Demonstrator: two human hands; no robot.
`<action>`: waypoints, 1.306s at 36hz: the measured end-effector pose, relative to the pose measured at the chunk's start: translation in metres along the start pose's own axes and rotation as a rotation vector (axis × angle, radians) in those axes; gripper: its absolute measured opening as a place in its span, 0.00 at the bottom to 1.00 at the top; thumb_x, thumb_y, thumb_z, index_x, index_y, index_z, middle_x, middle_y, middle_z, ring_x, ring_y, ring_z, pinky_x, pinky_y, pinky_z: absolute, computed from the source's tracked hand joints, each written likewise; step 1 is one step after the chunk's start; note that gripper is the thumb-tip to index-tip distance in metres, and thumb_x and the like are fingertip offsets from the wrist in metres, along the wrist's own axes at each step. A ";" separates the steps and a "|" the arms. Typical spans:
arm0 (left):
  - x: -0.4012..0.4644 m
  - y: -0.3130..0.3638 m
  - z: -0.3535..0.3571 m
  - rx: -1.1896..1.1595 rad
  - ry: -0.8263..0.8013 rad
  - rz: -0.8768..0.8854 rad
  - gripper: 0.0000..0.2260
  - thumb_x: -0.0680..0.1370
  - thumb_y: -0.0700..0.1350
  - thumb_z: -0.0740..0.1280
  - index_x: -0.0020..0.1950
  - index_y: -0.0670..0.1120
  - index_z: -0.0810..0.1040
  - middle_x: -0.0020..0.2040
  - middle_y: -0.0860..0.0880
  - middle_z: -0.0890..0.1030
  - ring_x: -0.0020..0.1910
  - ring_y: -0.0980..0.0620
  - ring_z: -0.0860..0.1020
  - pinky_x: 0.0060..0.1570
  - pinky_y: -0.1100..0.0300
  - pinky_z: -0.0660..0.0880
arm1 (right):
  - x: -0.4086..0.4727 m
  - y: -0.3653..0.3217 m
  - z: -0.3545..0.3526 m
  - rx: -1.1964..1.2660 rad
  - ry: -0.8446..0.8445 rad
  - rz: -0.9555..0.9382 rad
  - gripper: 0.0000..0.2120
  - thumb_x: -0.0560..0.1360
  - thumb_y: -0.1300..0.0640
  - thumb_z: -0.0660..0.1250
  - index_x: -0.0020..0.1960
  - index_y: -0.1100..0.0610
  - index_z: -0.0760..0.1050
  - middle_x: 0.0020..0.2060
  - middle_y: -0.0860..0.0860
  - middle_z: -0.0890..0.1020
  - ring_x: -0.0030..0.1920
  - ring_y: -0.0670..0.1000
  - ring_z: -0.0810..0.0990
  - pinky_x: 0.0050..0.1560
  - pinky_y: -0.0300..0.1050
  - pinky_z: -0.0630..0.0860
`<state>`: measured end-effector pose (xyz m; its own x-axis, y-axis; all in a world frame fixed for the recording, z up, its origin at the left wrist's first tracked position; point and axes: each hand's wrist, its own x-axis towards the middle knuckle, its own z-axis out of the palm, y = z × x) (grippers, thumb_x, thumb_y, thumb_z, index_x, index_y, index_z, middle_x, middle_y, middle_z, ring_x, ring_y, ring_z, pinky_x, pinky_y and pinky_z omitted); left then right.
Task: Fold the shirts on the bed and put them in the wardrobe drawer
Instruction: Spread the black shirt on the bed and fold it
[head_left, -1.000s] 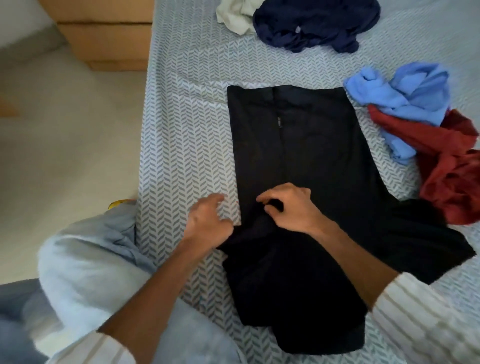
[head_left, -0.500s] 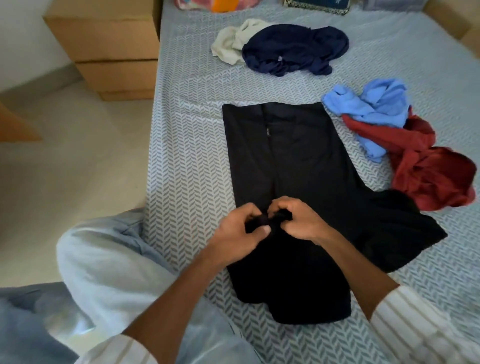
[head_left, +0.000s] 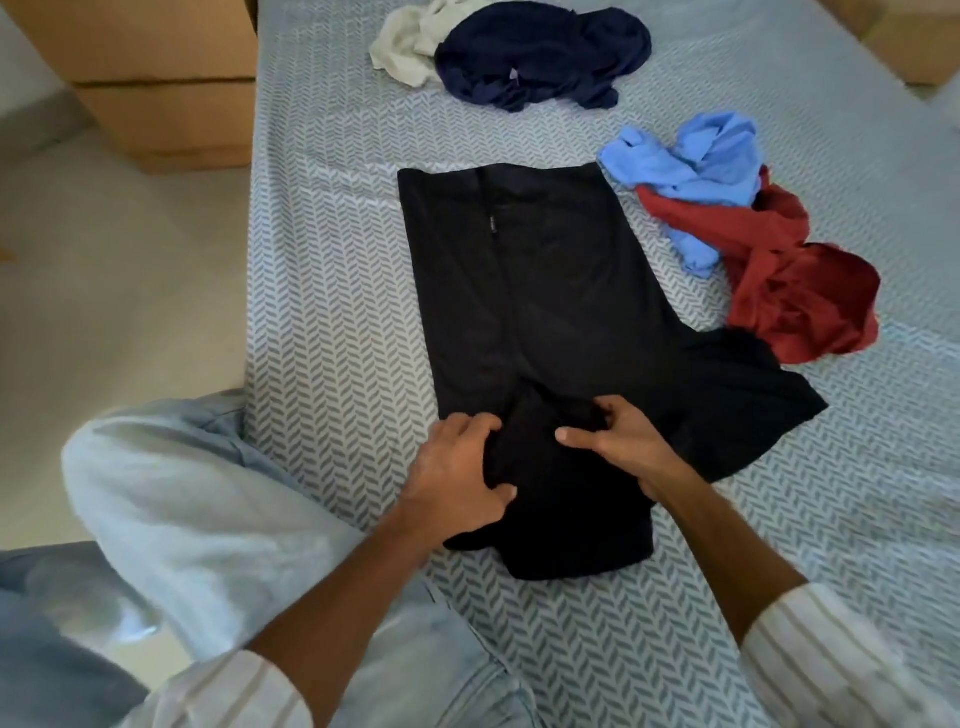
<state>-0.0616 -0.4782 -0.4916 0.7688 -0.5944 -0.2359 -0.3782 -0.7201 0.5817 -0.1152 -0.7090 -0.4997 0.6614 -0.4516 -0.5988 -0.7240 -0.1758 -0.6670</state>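
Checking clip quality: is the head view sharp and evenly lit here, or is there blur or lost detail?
Head view: soft daylight, no glare; centre sharp enough to read the bed pattern; black shirt folds nearly lost in darkness; edges smeared, wide-angle bending at the corners.

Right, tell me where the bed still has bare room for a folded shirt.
Bare sheet runs between the black shirt and the bed's left edge, and between it and the navy shirt. The right is crowded: blue shirt and red shirt touch it.
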 end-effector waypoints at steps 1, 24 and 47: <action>-0.002 -0.003 0.001 0.077 -0.050 -0.021 0.34 0.69 0.56 0.75 0.71 0.52 0.66 0.63 0.49 0.71 0.65 0.48 0.68 0.66 0.51 0.71 | 0.001 0.001 0.001 -0.006 0.005 0.008 0.24 0.66 0.48 0.82 0.57 0.50 0.75 0.52 0.45 0.82 0.52 0.47 0.82 0.56 0.46 0.79; -0.023 -0.001 0.008 0.412 -0.223 0.137 0.32 0.73 0.37 0.71 0.72 0.49 0.60 0.57 0.46 0.73 0.56 0.46 0.75 0.54 0.52 0.76 | 0.024 0.037 -0.020 0.134 0.065 0.130 0.21 0.68 0.48 0.79 0.57 0.57 0.81 0.53 0.52 0.84 0.54 0.54 0.83 0.61 0.55 0.80; -0.032 -0.005 0.010 0.527 -0.410 0.113 0.35 0.69 0.51 0.72 0.72 0.52 0.59 0.58 0.47 0.73 0.57 0.45 0.75 0.54 0.49 0.75 | 0.024 0.039 -0.034 -0.217 0.135 -0.032 0.22 0.69 0.53 0.80 0.57 0.48 0.74 0.49 0.47 0.77 0.50 0.50 0.78 0.43 0.40 0.72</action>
<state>-0.0896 -0.4593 -0.4944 0.4907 -0.6894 -0.5328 -0.7258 -0.6618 0.1879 -0.1341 -0.7566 -0.5251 0.6629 -0.5532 -0.5045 -0.7379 -0.3687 -0.5653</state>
